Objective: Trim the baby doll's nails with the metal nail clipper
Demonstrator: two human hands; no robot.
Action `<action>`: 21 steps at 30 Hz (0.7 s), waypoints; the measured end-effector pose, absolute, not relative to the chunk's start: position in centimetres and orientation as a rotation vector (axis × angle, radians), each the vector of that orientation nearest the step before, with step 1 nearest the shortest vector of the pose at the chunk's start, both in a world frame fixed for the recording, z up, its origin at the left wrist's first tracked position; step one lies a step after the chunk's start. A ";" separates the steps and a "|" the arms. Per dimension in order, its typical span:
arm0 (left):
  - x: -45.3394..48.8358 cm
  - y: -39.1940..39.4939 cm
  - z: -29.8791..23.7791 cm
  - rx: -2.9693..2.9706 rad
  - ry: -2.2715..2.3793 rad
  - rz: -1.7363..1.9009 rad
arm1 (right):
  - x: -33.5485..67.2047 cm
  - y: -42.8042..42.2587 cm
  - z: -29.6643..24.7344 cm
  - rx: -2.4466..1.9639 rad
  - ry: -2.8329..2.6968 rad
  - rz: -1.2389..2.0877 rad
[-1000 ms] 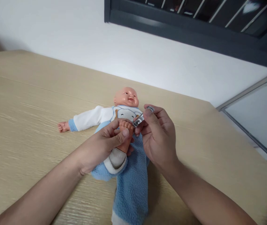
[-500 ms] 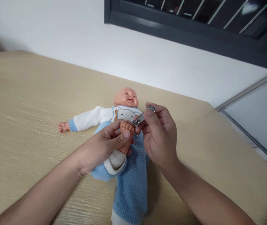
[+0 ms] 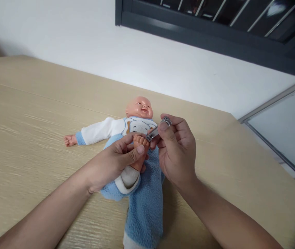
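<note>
The silver nail clipper (image 3: pixel 154 134) is in the middle of the scene, its tip just beside the toes at the right of the doll's bare foot (image 3: pixel 141 141); I cannot tell if they touch. The right hand (image 3: pixel 177 148) pinches the clipper between thumb and fingers. The left hand (image 3: pixel 116 155) grips the foot, with the thumb on its near side. The doll (image 3: pixel 147 193), in blue and white fleece clothes, lies on its back, head to the far side, one arm stretched left. Under it is a wooden table (image 3: pixel 33 121); on the far side stands a white wall (image 3: pixel 72 41).
</note>
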State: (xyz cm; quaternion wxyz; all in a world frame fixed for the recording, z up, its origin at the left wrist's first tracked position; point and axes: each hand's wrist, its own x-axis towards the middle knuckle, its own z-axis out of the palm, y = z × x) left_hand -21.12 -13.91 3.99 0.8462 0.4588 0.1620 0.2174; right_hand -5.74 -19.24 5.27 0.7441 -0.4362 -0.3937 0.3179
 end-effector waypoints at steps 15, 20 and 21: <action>-21.1 -13.9 4.0 1.002 0.349 0.458 | -5.8 -19.2 5.2 -0.971 -0.871 0.679; -21.1 -13.9 3.9 1.046 0.347 0.466 | -5.8 -19.4 5.5 -0.984 -0.825 0.746; -21.1 -13.9 3.9 1.049 0.348 0.464 | -5.8 -19.4 5.6 -0.989 -0.822 0.746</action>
